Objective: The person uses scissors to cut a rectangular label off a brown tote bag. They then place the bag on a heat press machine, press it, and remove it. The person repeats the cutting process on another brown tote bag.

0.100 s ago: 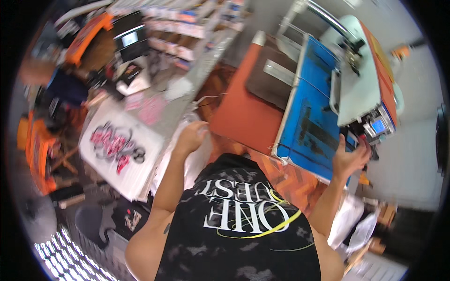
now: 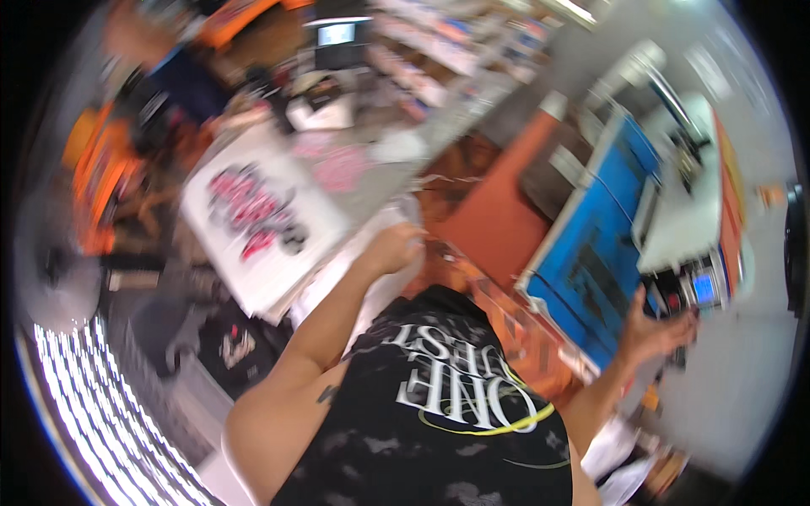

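Observation:
My right hand is at the near end of a large heat press, by the control box with its lit blue screen. Its thumb is raised and its fingers are apart; whether it touches the box is unclear. The press has a blue lower bed with dark patches and a pale, orange-edged upper part. My left hand hangs over white material beside the table, its fingers smeared by motion. Left of it lies a stack of white sheets, the top one printed with pink and black flowers.
An orange-red board with a dark brown pad adjoins the press. On the left table lie pink pieces and a small lit screen. Shelving stands behind. Another person's blurred arm shows at upper left.
My view has swung, shifting the table and press rightward in the picture. My right hand stays by the control box; my left hand stays low beside the table.

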Demonstrator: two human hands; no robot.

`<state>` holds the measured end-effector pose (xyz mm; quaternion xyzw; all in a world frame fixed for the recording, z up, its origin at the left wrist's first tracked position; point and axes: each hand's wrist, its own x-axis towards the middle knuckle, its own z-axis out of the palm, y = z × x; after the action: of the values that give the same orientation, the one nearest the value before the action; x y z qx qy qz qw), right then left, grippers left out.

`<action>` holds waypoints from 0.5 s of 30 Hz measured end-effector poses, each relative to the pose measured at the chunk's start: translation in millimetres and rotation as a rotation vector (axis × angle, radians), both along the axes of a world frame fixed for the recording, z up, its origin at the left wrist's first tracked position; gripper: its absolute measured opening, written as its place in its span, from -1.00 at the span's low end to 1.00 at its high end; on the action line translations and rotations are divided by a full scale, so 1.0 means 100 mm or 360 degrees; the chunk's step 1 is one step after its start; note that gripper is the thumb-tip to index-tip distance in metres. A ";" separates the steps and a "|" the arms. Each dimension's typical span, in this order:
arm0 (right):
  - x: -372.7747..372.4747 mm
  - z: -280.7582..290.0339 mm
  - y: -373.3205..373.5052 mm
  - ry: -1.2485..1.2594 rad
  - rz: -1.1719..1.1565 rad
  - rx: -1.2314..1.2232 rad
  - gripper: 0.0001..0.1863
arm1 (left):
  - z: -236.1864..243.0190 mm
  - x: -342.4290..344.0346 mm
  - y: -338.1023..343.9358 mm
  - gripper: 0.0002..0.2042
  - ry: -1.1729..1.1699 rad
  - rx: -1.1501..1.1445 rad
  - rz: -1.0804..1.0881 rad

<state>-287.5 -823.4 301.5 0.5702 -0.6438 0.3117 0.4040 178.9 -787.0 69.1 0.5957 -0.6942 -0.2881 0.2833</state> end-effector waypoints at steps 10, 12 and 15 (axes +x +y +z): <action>0.29 0.36 0.20 0.0085 -0.0123 0.0265 0.27 | 0.19 0.07 1.31 -0.68 -0.0066 0.0365 0.0461; 0.34 0.37 0.20 0.0021 -0.0130 0.0252 0.25 | 0.19 0.21 1.51 -0.69 -0.0028 0.0311 0.0665; 0.33 0.34 0.20 0.0073 -0.0151 0.0196 0.25 | 0.22 0.54 1.75 -0.71 0.0027 0.0496 0.1024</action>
<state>-254.1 -803.1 335.7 0.5699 -0.6786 0.2389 0.3972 232.5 -611.9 91.6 0.8175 -0.4164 -0.2915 0.2708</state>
